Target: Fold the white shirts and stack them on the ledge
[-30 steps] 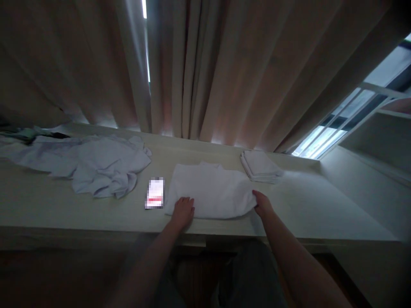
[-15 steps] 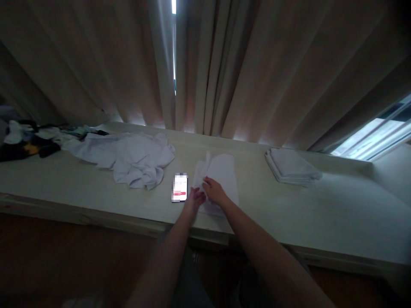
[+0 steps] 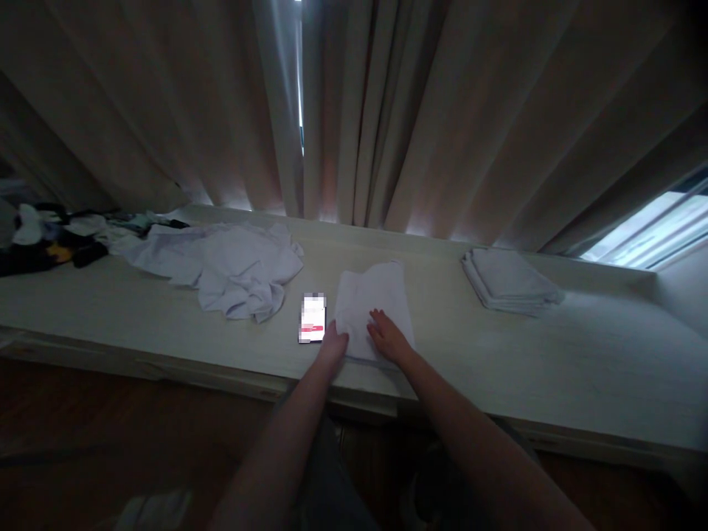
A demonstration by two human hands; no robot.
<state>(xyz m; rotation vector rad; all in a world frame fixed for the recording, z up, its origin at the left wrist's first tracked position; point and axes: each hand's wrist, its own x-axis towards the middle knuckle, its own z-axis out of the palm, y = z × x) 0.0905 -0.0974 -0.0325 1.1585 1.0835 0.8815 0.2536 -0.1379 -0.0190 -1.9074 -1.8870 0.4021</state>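
A folded white cloth lies flat in front of me, roughly a rectangle with an uneven far edge. My left hand is at its near left edge, the thumb over the cloth and the fingers along the side, closed on that edge; the fingertips are partly hidden. On the cloth's right half rests my right hand, palm down with the fingers stretched out and apart. Just left of my left hand lies a phone with a lit screen.
A crumpled heap of white cloth lies to the left, and beyond it a pile of mixed dark and light clothes. To the right sits a stack of folded white cloths. Long curtains hang behind the pale surface.
The loose strip at the cloth's far left is laid flat. My right hand has moved right and spread on the cloth; my left hand has stayed near the left edge.
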